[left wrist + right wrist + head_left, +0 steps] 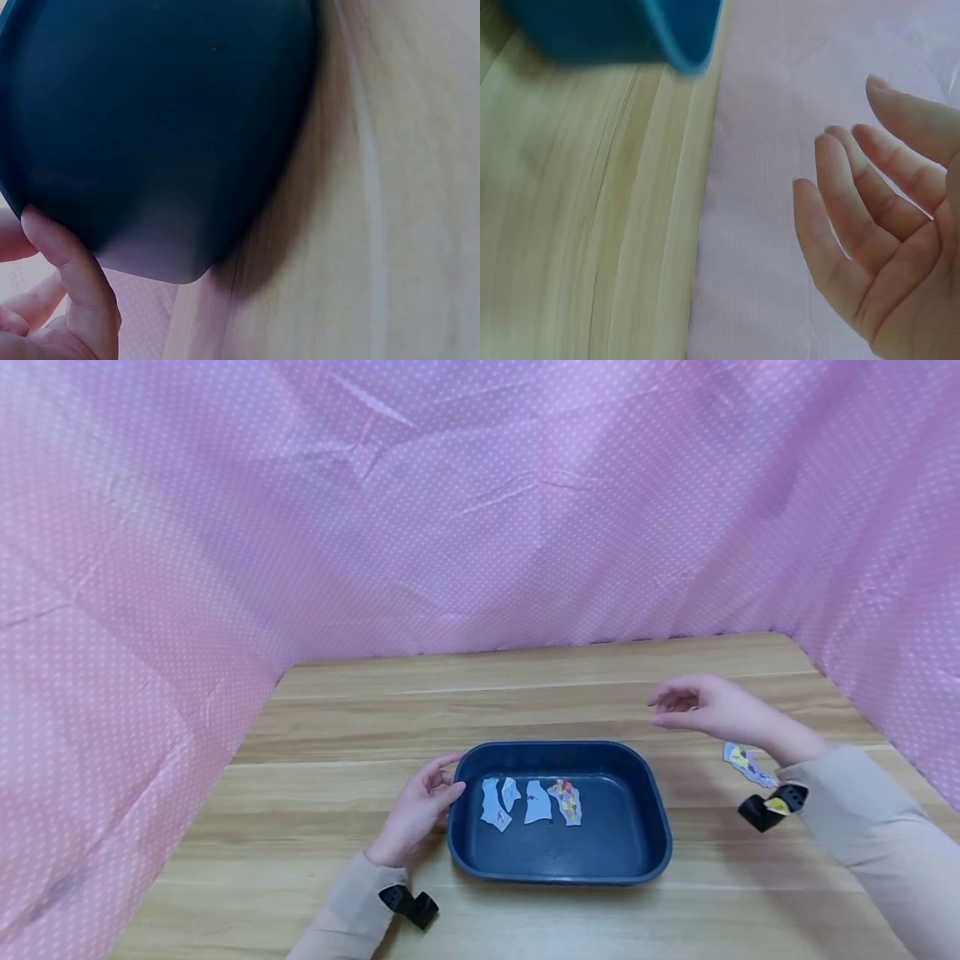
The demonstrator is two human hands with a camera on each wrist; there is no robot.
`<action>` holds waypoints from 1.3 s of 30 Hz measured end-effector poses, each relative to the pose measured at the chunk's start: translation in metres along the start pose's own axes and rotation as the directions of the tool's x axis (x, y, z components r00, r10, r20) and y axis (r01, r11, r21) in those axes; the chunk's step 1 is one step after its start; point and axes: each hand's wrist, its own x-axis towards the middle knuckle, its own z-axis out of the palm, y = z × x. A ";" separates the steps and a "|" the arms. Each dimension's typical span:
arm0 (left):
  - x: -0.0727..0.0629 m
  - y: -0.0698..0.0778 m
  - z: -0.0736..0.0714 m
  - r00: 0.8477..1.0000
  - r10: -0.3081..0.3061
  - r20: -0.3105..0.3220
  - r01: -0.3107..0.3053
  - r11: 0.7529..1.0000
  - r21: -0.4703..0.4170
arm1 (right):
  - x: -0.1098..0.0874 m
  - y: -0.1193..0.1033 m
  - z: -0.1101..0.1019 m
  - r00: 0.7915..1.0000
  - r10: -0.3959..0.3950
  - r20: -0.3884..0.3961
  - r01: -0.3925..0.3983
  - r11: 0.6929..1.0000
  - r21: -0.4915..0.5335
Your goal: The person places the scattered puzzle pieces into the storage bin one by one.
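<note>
A dark blue rectangular tray point(555, 870) lies on the wooden table. My left hand point(416, 810) is at its left rim, the thumb on the edge and the fingers along the outside. The left wrist view shows the thumb point(71, 262) right at the tray's edge point(150, 277). Several flat, irregular pale-blue pieces with printed pictures lie in the tray, among them a plain one point(537, 802) and a colourful one point(567, 802). My right hand point(720, 706) hovers over the table beyond the tray's right side, fingers loosely bent and nothing in them; its palm point(907, 300) shows bare in the right wrist view.
Another printed piece point(750, 764) lies on the table right of the tray, partly covered by my right forearm. A pink dotted cloth point(480, 527) hangs round the back and sides of the table point(337, 710). Each wrist wears a black camera mount point(408, 906).
</note>
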 end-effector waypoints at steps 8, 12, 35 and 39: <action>-0.001 -0.001 -0.001 1.000 0.010 -0.002 -0.010 1.000 -0.012 | -0.025 0.038 -0.024 0.998 0.026 -0.056 -0.034 0.987 -0.157; 0.000 -0.002 -0.002 1.000 -0.006 -0.008 0.006 1.000 -0.025 | -0.039 0.061 -0.029 0.998 0.041 -0.039 -0.047 0.981 -0.189; -0.001 -0.001 0.000 1.000 0.006 -0.011 -0.006 1.000 -0.006 | -0.095 0.159 -0.031 0.985 0.138 -0.107 -0.169 0.909 -0.382; 0.000 -0.001 -0.001 1.000 0.004 -0.010 -0.004 1.000 -0.009 | -0.102 0.169 -0.028 0.982 0.167 -0.091 -0.189 0.905 -0.381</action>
